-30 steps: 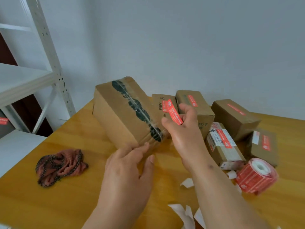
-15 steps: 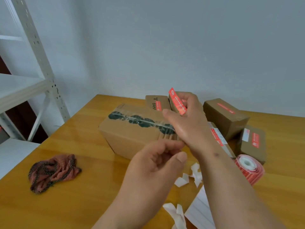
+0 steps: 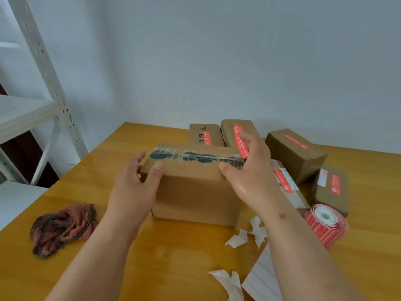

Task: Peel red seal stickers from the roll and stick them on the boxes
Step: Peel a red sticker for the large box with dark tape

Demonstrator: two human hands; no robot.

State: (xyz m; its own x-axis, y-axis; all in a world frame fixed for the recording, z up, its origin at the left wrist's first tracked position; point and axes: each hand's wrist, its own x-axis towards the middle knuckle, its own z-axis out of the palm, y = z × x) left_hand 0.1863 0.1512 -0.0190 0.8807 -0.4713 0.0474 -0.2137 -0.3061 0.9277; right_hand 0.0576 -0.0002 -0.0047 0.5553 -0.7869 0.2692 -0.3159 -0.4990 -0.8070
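A large cardboard box [image 3: 195,192] with dark-smeared tape along its top seam lies flat on the wooden table [image 3: 108,268]. My left hand [image 3: 132,192] touches its left end, thumb on the front top edge, fingers fairly straight at the side. My right hand [image 3: 249,177] is at the box's right end, thumb on the top edge, and pinches a peeled red seal sticker [image 3: 239,140] upright above the tape. The red sticker roll [image 3: 325,224] lies on the table to the right.
Several smaller boxes bearing red stickers sit behind and to the right [image 3: 206,135] [image 3: 295,153] [image 3: 332,187]. White backing scraps [image 3: 238,237] and a white sheet [image 3: 262,279] lie near my right forearm. A reddish cloth [image 3: 60,229] lies left. A white metal shelf [image 3: 54,83] stands at left.
The big box went from tilted up on end to lying flat, seam on top. My left hand moved to its left end; my right hand brought the sticker down to its right end.
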